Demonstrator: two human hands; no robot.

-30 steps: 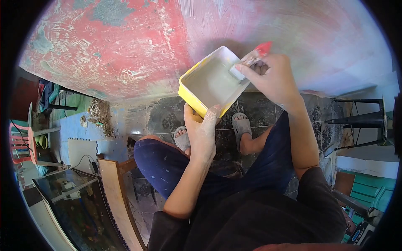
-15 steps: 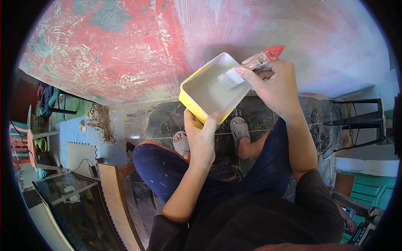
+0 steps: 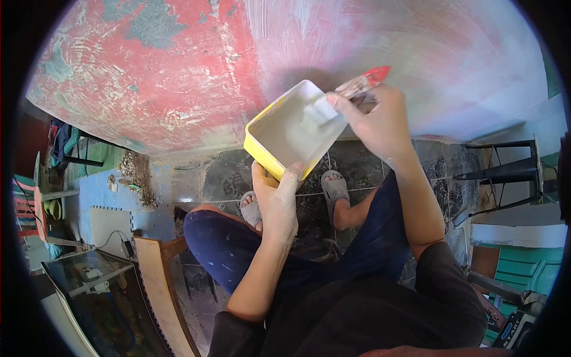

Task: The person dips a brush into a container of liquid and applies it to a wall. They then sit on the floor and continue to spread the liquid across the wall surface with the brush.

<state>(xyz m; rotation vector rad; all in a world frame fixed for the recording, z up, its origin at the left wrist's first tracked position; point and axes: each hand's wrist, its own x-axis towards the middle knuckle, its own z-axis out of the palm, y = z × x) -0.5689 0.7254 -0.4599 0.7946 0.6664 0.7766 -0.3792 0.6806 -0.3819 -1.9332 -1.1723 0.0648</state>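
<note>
Brush (image 3: 355, 87) has moved inward over the tub (image 3: 263, 156), right hand (image 3: 378, 121) pinching near its bristles (image 3: 314, 116).

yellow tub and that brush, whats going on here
A person's left hand holds a yellow tub of pale greyish material in front of a wall. Their right hand grips a paint-smeared brush, its bristles inside the tub. The wall is scuffed red on the left and streaked whitish-pink on the right.
</note>
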